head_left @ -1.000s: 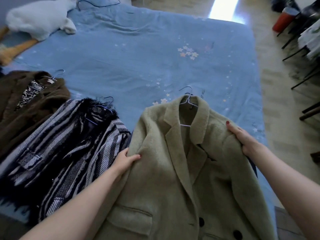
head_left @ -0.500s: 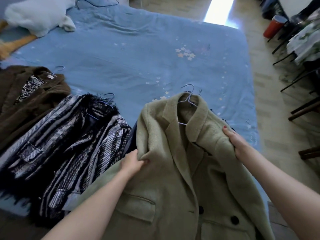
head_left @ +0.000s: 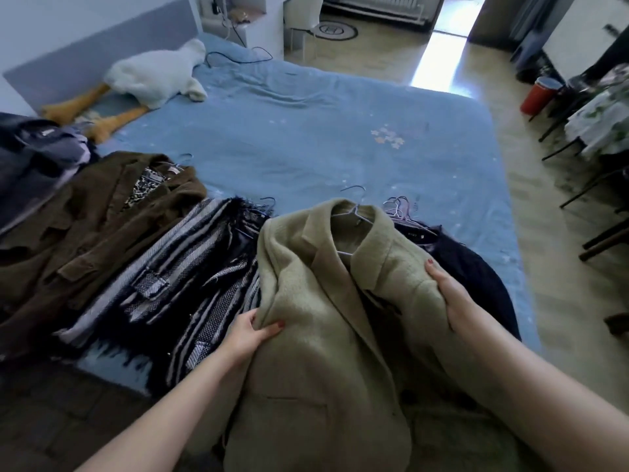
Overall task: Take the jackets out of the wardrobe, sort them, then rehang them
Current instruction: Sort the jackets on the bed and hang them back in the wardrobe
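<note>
A pale green wool jacket (head_left: 306, 321) on a wire hanger (head_left: 354, 212) is bunched up at the near edge of the blue bed (head_left: 306, 137). My left hand (head_left: 248, 332) grips its left shoulder and sleeve. My right hand (head_left: 449, 294) grips its right shoulder. To the left lie a black-and-white striped jacket (head_left: 177, 267), a brown corduroy jacket (head_left: 88, 226) with a leopard lining, and a dark blue-grey jacket (head_left: 30, 155). Under the green jacket on the right lies a dark navy garment (head_left: 476, 270) with several wire hangers (head_left: 398, 207).
A white plush goose (head_left: 153, 76) lies at the head of the bed by the grey headboard (head_left: 95, 49). A cable (head_left: 238, 56) trails on the bedding. At right stand a red bin (head_left: 539, 95), dark chair legs (head_left: 578, 192) and a cloth-covered table (head_left: 602, 120).
Both hands have gathered the green jacket's shoulders inward and pulled it toward me, uncovering the navy garment and hangers beneath. The camera has tilted up, showing more of the room.
</note>
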